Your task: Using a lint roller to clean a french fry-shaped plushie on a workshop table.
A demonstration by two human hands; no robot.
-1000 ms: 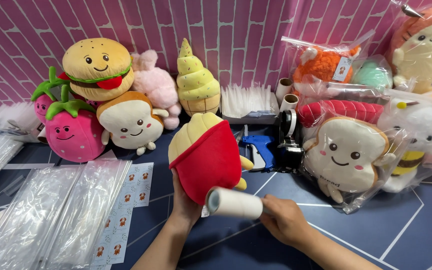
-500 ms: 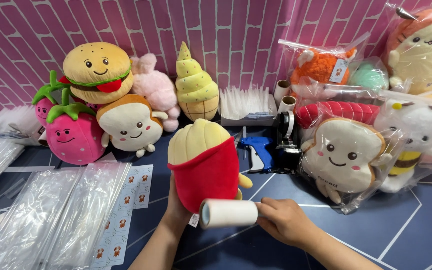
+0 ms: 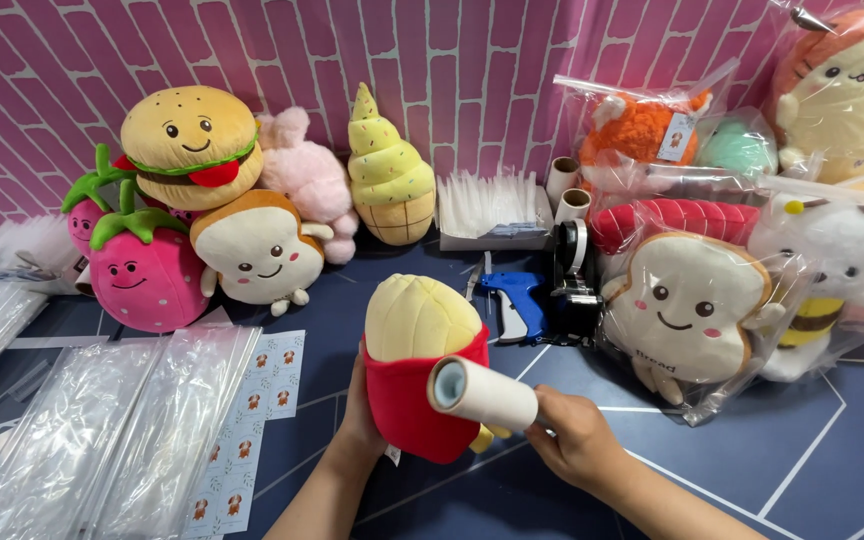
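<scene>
Plush in hand: a french-fries plush toy (image 3: pixel 414 380), pale yellow ribbed top bulging out of a bright red pouch, a little yellow nub poking out at its lower right and a small white tag at the bottom edge.
Where it sits: held up just above the dark blue table (image 3: pixel 812 450), centre of the view, well in front of the row of toys at the pink brick wall (image 3: pixel 472 60).
Left hand: the left hand (image 3: pixel 360 405) is wrapped around the back left side of the red pouch, fingers mostly hidden behind it, grasping the plush.
Right hand: the right hand (image 3: pixel 577 440) is closed around the handle end of a lint roller (image 3: pixel 480 393), the white roll lying across the red front, touching it.
Roller look: white cylinder, hollow grey end facing the camera.
Left of the plush: clear plastic bags (image 3: pixel 112 430) spread flat, with a sheet of small stickers (image 3: pixel 247 440) beside them.
Behind: a blue tagging gun (image 3: pixel 517 300) lies on the table, a bagged toast plush (image 3: pixel 687 310) just right of it.
Back row: burger plush (image 3: pixel 190 145), strawberry plush (image 3: pixel 142 270), ice-cream plush (image 3: pixel 387 170).
</scene>
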